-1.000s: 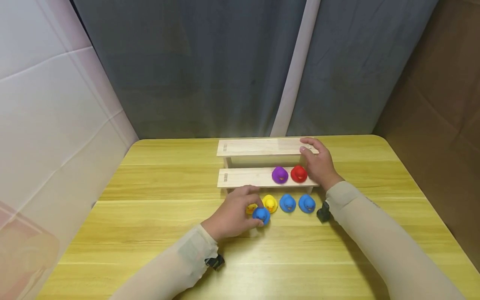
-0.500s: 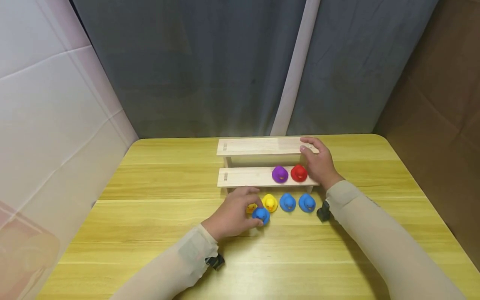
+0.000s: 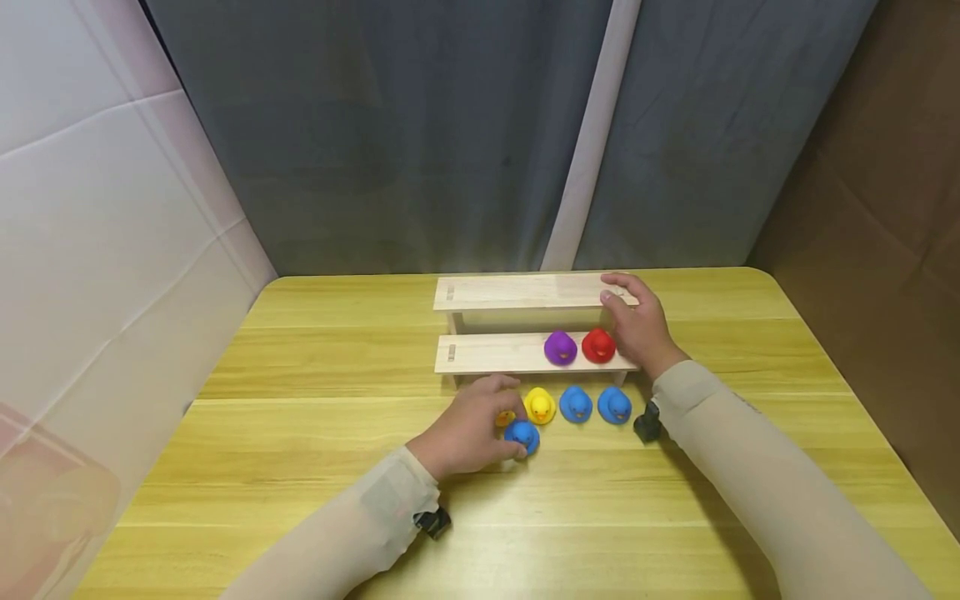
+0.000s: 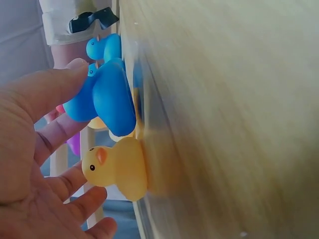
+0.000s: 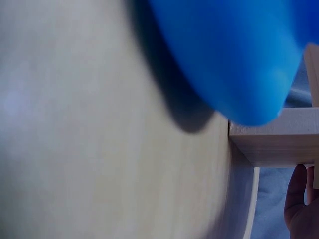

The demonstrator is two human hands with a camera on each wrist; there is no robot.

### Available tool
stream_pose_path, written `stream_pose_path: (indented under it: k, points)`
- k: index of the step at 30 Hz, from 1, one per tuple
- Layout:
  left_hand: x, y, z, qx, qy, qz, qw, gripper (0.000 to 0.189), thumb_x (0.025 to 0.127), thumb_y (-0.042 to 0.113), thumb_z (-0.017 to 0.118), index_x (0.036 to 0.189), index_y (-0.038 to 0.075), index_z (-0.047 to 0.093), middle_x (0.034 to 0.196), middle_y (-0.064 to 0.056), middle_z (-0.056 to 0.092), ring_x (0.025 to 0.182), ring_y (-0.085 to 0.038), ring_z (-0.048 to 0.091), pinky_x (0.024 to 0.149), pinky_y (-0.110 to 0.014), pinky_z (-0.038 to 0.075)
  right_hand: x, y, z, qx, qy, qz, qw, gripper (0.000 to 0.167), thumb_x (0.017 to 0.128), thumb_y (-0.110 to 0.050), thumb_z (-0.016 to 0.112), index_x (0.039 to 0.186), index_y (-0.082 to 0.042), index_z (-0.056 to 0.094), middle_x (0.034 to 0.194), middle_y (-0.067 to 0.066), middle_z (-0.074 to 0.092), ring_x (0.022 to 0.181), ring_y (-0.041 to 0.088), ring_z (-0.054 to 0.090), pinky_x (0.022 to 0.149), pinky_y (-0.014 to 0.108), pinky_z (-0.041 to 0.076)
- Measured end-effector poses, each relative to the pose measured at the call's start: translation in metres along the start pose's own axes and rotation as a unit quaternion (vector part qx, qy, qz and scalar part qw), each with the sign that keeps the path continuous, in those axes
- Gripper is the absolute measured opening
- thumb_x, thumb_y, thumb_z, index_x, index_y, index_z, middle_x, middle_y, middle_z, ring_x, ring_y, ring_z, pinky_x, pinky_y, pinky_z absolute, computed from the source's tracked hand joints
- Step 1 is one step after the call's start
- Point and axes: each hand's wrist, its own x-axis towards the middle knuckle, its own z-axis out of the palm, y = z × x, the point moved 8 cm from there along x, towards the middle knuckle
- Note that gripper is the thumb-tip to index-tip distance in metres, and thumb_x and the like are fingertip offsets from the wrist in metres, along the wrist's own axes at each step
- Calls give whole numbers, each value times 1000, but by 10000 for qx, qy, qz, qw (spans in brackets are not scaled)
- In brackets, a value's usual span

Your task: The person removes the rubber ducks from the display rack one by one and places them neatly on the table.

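Note:
In the head view, my left hand (image 3: 471, 429) pinches a blue rubber duck (image 3: 522, 437) between thumb and index finger, just above or on the table. The left wrist view shows the thumb on that blue duck (image 4: 113, 97), the other fingers spread beside a yellow duck (image 4: 122, 169). This yellow duck (image 3: 504, 417) is partly hidden by the hand in the head view; another yellow duck (image 3: 540, 406) stands right of it. My right hand (image 3: 641, 329) rests at the right end of the upper wooden shelf (image 3: 517, 292), thumb and index finger apart.
On the lower shelf (image 3: 487, 355) sit a purple duck (image 3: 560, 348) and a red duck (image 3: 598, 346). In front of it, two more blue ducks, a middle one (image 3: 576, 404) and a right one (image 3: 615, 406), stand on the wooden table (image 3: 315, 467). A grey curtain (image 3: 375, 150) hangs behind.
My left hand and the blue duck have shifted very slightly towards me. The right hand and the other ducks have kept their places.

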Motion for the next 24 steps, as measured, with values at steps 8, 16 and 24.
stream_pose_path:
  k: [8, 16, 24]
  points:
    - [0, 1, 3, 48, -96, 2, 9999, 28, 81, 31, 93, 96, 24, 70, 155, -13, 53, 142, -43, 48, 119, -63, 34, 0, 2, 0, 10, -2, 85, 10000, 38, 104, -13, 61, 140, 0, 61, 141, 10, 54, 56, 5, 42, 57, 16, 40]
    - [1, 0, 4, 67, -131, -34, 9999, 28, 82, 31, 92, 99, 25, 71, 156, -13, 52, 143, -43, 47, 121, -62, 32, 0, 3, 0, -11, -21, 113, 9999, 38, 105, -14, 60, 140, -1, 60, 141, 10, 53, 56, 5, 41, 58, 17, 41]
    - [1, 2, 2, 136, -118, 11, 9998, 28, 82, 31, 92, 97, 24, 70, 155, -13, 54, 142, -42, 48, 121, -62, 32, 0, 0, 0, -168, 18, 12, 9999, 39, 105, -15, 59, 141, 1, 60, 146, 13, 54, 105, 9, 50, 90, 19, 44]
